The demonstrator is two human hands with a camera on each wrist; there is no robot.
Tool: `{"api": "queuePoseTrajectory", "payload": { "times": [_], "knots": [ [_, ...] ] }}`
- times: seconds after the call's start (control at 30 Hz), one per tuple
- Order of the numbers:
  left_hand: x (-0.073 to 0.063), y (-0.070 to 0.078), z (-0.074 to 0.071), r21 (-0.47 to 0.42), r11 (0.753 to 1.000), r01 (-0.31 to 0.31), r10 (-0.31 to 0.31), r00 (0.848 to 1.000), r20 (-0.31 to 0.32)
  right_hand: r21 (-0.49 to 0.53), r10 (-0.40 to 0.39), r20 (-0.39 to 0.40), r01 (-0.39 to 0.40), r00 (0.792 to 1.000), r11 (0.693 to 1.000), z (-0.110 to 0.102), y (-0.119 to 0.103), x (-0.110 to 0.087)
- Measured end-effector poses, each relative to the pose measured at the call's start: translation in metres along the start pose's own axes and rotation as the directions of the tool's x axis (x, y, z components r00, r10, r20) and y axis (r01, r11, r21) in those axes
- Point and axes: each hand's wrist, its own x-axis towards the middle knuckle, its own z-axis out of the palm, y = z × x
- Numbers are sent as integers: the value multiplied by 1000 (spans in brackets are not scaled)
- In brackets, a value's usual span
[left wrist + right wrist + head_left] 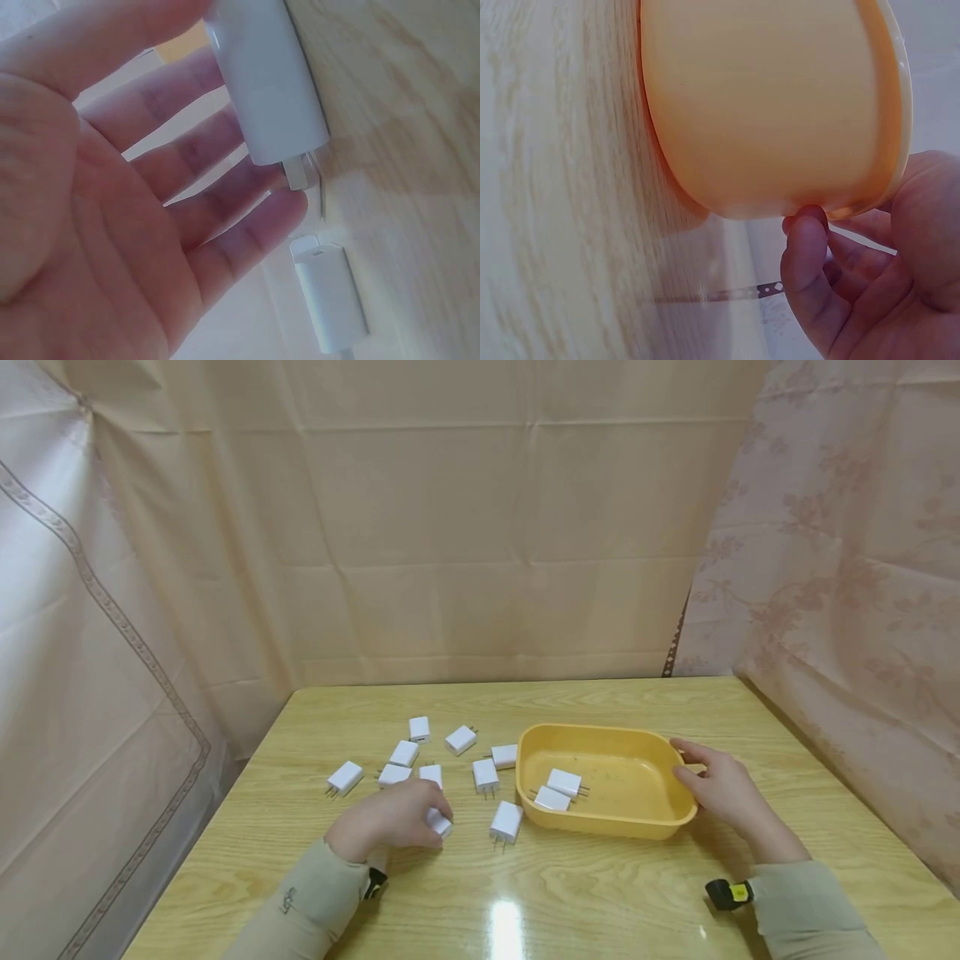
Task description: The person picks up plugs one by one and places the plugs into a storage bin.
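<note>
Left of the yellow plastic tray (626,768), a white two-prong wall charger (438,823) is pinched in the grip of the left hand (397,817), close to the wood-grain counter (442,910); whether it touches the surface cannot be told. Nine matching chargers (506,821) lie scattered behind and beside it, one just beside the tray's left wall. Two more adapters (564,782) rest inside the tray at its left end. The right hand (726,787) grasps the tray's right end by the rim. Beige cloth (465,527) hangs behind the counter.

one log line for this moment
left hand: holds white charger; right hand: holds yellow tray; tray: two chargers inside; table: more chargers
</note>
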Motion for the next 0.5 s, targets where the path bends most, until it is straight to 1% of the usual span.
{"api": "queuePoseTrajectory", "payload": {
  "times": [0.13,0.33,0.5],
  "knots": [
    [0,-1,0,3,1000,2,-2,1000,-17,-7,-4,2,4,1000,1000,0,0,2],
    [1,-3,0,-3,1000,6,-6,1000,-25,-18,-3,3,3,1000,1000,1,2,3],
    [4,-2,0,26,1000,8,-7,999,-34,-17,1,6,-1,1000,1000,-2,0,0]
  ]
}}
